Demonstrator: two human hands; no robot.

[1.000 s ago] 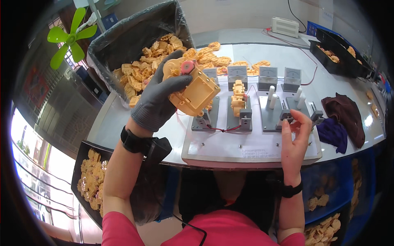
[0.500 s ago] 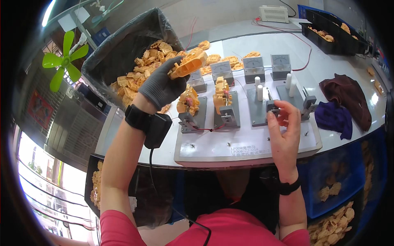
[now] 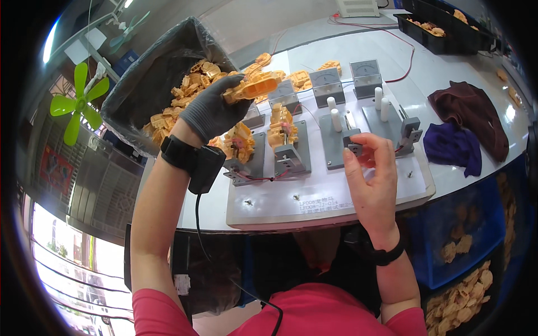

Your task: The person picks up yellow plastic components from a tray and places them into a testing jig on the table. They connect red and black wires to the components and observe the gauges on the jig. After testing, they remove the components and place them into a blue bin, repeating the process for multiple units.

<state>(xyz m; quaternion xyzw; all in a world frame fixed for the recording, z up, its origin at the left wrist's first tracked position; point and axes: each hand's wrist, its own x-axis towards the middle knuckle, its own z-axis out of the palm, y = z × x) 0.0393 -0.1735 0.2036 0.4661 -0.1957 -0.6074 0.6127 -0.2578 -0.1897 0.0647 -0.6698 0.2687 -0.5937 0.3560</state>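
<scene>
My left hand [image 3: 210,112], in a grey glove, holds a yellow-orange plastic housing [image 3: 256,88] above the row of test fixtures. My bare right hand [image 3: 374,182] is at the third fixture from the left, its thumb and forefinger closed around the small grey end block [image 3: 351,144]. Two white pegs [image 3: 336,120] stand upright on that fixture's grey plate [image 3: 332,151], with no housing over them. Similar housings sit on the first fixture [image 3: 238,141] and second fixture [image 3: 282,126]. Bare white pegs [image 3: 384,109] also show on the fourth fixture.
Panel meters [image 3: 327,89] stand behind the fixtures on a white board [image 3: 263,215]. A lined bin [image 3: 126,103] of housings is at far left. Dark cloth [image 3: 471,120] and purple cloth [image 3: 451,148] lie right; black trays [image 3: 428,42] sit behind. Thin red wires [image 3: 412,59] cross the table.
The view has shifted, so the table sits further left and slightly higher. My left hand still holds the housing, and my right hand stays at the third fixture's end block.
</scene>
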